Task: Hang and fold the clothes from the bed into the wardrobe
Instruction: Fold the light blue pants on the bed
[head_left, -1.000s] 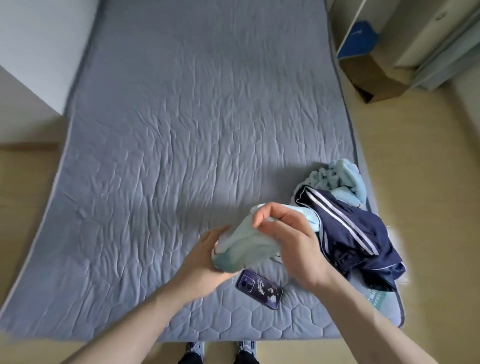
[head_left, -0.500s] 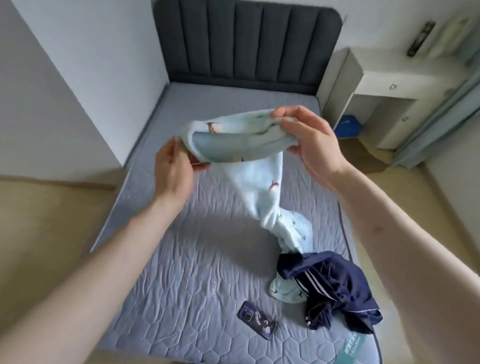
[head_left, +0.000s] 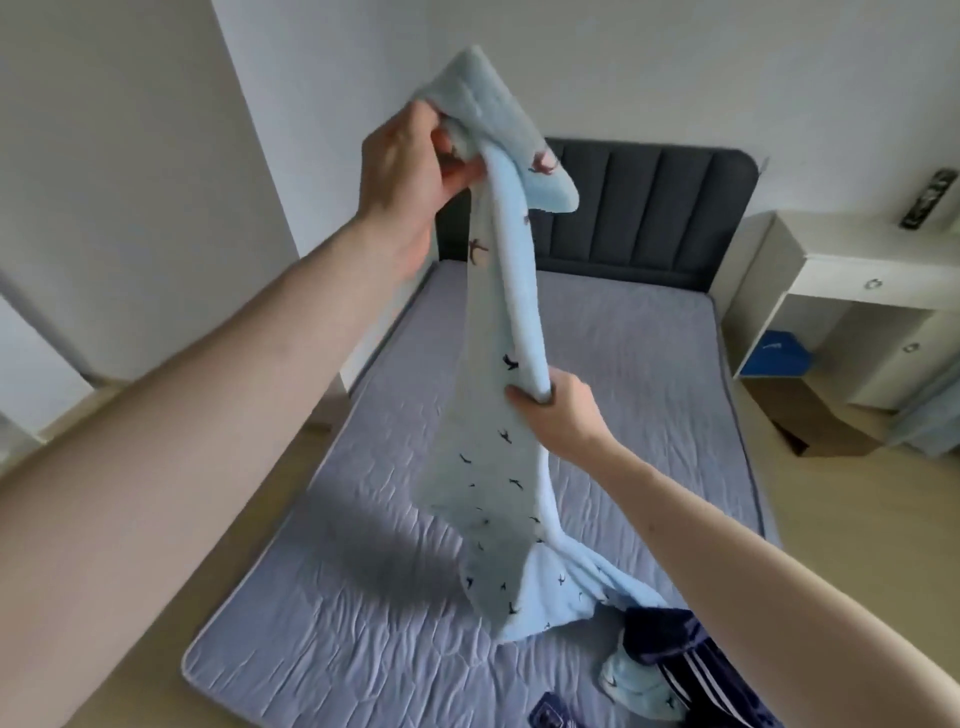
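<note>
Gripping the top edge of the light blue garment (head_left: 501, 291) with the left hand (head_left: 410, 171), fingers and thumb curled around a bunched corner, raised high. Pinching the same garment lower down with the right hand (head_left: 558, 415), thumb on the front and fingers wrapped behind a side edge. Hanging between the two hands as a long strip, long axis nearly upright, from the upper hand down past the lower one. Below the right hand, trailing further down, with the bottom end resting on the bed (head_left: 363, 597) and touching the dark navy garment (head_left: 685, 670) with white stripes, near the bed's close corner. Probably still spreading the piece out for folding; judging the right hand nearer to the loose lower part, so likely the one for sliding down to the hem. Beside the dark garment, a dark phone (head_left: 553, 714), partly cut off. Far behind the hands, a headboard (head_left: 649, 208) and a white bedside cabinet (head_left: 831, 291).
</note>
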